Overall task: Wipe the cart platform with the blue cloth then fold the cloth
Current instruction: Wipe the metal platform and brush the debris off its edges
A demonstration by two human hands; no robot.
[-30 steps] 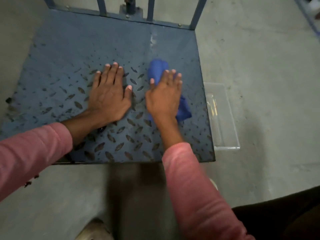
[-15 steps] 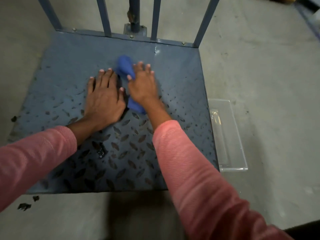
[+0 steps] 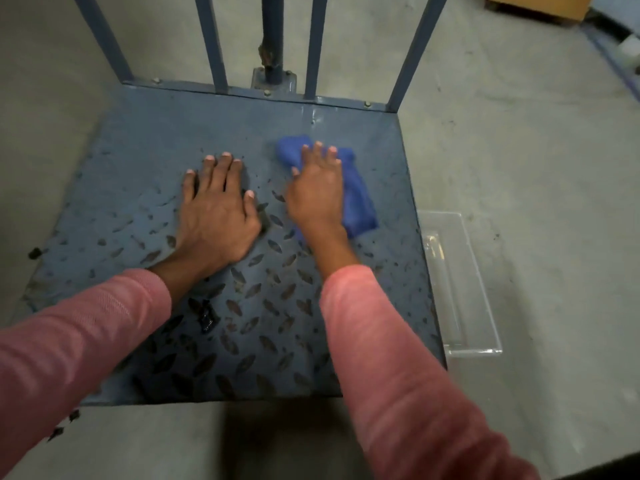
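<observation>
The cart platform [image 3: 138, 161] is a blue steel plate with a raised diamond tread, worn dark toward the near edge. A bunched blue cloth [image 3: 358, 199] lies on its far right part. My right hand [image 3: 317, 192] presses flat on the cloth with straight fingers, covering its left half. My left hand [image 3: 216, 213] rests palm down on the bare plate just left of it, fingers spread. Both arms wear pink sleeves.
Blue upright bars [image 3: 211, 43] of the cart's handle frame rise at the platform's far edge. A clear plastic tray [image 3: 460, 289] sits on the concrete floor against the cart's right side. A wooden box [image 3: 540, 5] stands at the far right corner. Dark chips [image 3: 34, 252] lie left of the platform.
My right hand has swept the cloth to the right across the platform, away from my left hand. The left hand has stayed planted on the plate.
</observation>
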